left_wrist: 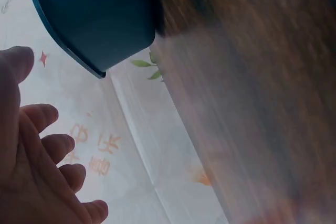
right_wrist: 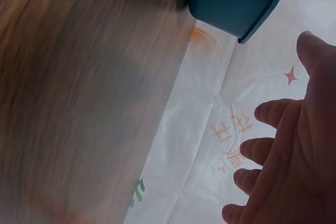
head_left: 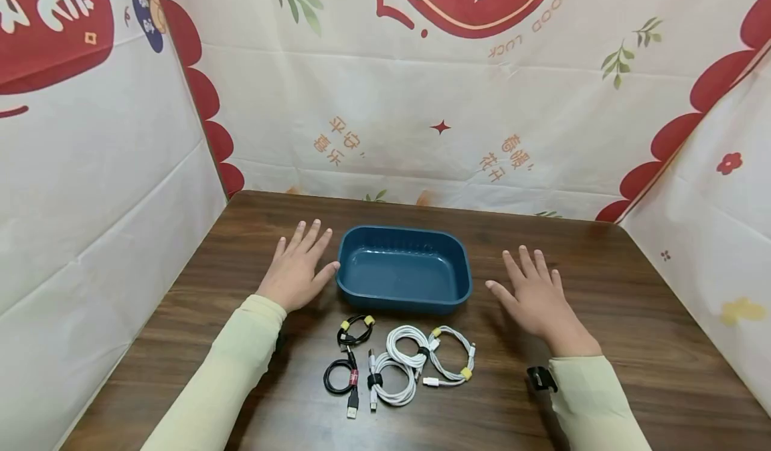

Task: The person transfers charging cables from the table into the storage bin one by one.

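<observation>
A dark blue rectangular bin (head_left: 403,302) stands on the brown table, and no objects show inside it. My left hand (head_left: 295,270) is spread palm down at the bin's left side, its thumb close to the rim; whether they touch I cannot tell. To the right of the bin, my right hand (head_left: 536,300) is spread too, apart from it and holding nothing. Coiled cables lie in front of the bin: a black cable with yellow ties (head_left: 346,339), a black USB cable (head_left: 353,396), two white cables with black straps (head_left: 390,344) (head_left: 394,401), and a white cable with yellow ties (head_left: 448,382).
The wood-grain table (head_left: 650,344) ends at a printed white cloth backdrop (head_left: 409,89) behind. Cloth also hangs along the left and right sides. A black band (head_left: 541,378) shows at the right wrist.
</observation>
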Motion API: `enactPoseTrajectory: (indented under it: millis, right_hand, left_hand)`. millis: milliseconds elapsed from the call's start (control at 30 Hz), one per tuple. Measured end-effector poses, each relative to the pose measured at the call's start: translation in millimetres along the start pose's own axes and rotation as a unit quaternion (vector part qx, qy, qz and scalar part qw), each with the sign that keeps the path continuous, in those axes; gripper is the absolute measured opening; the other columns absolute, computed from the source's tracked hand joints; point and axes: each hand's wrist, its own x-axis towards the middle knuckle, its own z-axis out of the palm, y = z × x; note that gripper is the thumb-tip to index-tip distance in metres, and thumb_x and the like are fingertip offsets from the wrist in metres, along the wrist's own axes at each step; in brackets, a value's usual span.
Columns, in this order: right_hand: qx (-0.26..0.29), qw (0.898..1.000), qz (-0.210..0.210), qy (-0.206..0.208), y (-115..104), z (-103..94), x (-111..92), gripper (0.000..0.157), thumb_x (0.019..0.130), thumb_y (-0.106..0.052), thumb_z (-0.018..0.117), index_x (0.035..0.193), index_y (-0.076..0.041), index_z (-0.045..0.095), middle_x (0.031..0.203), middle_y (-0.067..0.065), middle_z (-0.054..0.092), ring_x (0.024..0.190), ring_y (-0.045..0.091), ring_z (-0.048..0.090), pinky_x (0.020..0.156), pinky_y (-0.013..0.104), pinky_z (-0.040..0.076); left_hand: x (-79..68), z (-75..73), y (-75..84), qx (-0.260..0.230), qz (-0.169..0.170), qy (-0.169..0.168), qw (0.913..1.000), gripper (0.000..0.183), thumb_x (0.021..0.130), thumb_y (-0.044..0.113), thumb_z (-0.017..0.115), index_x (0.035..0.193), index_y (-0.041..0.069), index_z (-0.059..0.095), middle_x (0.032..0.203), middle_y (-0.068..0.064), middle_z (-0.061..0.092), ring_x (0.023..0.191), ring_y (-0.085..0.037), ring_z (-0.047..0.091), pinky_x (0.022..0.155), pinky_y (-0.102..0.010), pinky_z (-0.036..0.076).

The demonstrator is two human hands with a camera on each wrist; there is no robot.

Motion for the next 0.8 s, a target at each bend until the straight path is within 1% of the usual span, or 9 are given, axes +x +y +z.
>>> enactPoseTrajectory:
  millis: [100,233,333,433,500,567,667,800]
  right_hand:
    - [-0.004,1.000,-0.011,0.000,-1,0.1,-1,0.084,0.102,-0.062,0.034,0.158,-0.001,0.018,0.161,0.030,0.004,0.146,0.049,-0.009,0.108,0.073,0.000]
    - [-0.013,1.000,-0.024,0.002,-2,-0.9,-3,0.083,0.102,-0.060,0.035,0.157,-0.001,0.019,0.161,0.030,0.006,0.147,0.047,-0.008,0.109,0.072,-0.001]
    - [-0.021,0.999,-0.030,0.000,-2,-1.9,-5,0.082,0.102,-0.059,0.036,0.157,-0.001,0.020,0.161,0.029,0.006,0.147,0.047,-0.008,0.109,0.072,0.000]
    - [-0.027,0.999,-0.037,-0.002,-2,-3.4,-7,0.082,0.102,-0.059,0.038,0.157,0.000,0.021,0.161,0.030,0.007,0.147,0.047,-0.006,0.109,0.073,0.002]
    - [-0.031,0.999,-0.043,-0.001,-3,-4.4,-9,0.081,0.102,-0.057,0.040,0.157,0.000,0.022,0.161,0.030,0.008,0.147,0.048,-0.005,0.108,0.073,0.002]
    - [-0.036,0.998,-0.050,0.001,-3,-4.9,-10,0.081,0.102,-0.057,0.040,0.157,0.000,0.023,0.161,0.030,0.009,0.147,0.048,-0.004,0.108,0.073,0.003]
    - [-0.043,0.997,-0.064,0.003,-4,-3.5,-10,0.081,0.102,-0.058,0.040,0.157,-0.001,0.023,0.160,0.029,0.011,0.147,0.047,-0.003,0.109,0.073,0.004]
    - [-0.049,0.996,-0.077,-0.004,-6,0.7,-12,0.082,0.101,-0.060,0.040,0.157,-0.003,0.023,0.161,0.028,0.012,0.148,0.047,-0.001,0.109,0.072,0.005]
  left_hand:
    - [-0.7,-2.4,0.9,0.005,0.013,-0.010,0.9998,0.070,0.102,0.053,0.044,0.160,0.019,0.023,0.165,-0.008,0.013,0.152,-0.030,0.001,0.117,-0.059,0.007]
    - [1.2,-5.3,5.7,0.015,0.044,-0.020,0.9987,0.070,0.102,0.055,0.044,0.159,0.018,0.026,0.165,-0.007,0.015,0.151,-0.032,0.005,0.117,-0.059,0.008]
    - [4.1,-5.9,8.7,0.023,0.068,-0.038,0.9967,0.073,0.100,0.059,0.042,0.159,0.018,0.026,0.165,-0.006,0.015,0.152,-0.030,0.004,0.118,-0.058,0.007]
    - [7.9,-5.7,8.1,0.037,0.090,-0.058,0.9936,0.077,0.098,0.066,0.037,0.159,0.020,0.025,0.165,-0.004,0.012,0.152,-0.027,0.001,0.118,-0.056,0.005]
    - [11.0,-4.6,6.6,0.041,0.097,-0.066,0.9923,0.081,0.097,0.070,0.035,0.159,0.021,0.024,0.166,-0.002,0.010,0.152,-0.025,-0.001,0.119,-0.055,0.004]
    - [14.1,-3.5,4.5,0.043,0.101,-0.068,0.9916,0.084,0.095,0.073,0.033,0.160,0.020,0.024,0.166,-0.002,0.011,0.152,-0.026,0.000,0.118,-0.055,0.005]
    - [17.3,-1.3,1.8,0.044,0.099,-0.074,0.9914,0.089,0.093,0.077,0.032,0.160,0.019,0.023,0.165,-0.003,0.012,0.152,-0.027,0.001,0.118,-0.057,0.007]
    - [18.7,3.6,0.2,0.043,0.095,-0.093,0.9902,0.093,0.091,0.079,0.033,0.160,0.019,0.018,0.165,-0.003,0.012,0.152,-0.027,0.000,0.118,-0.057,0.009]
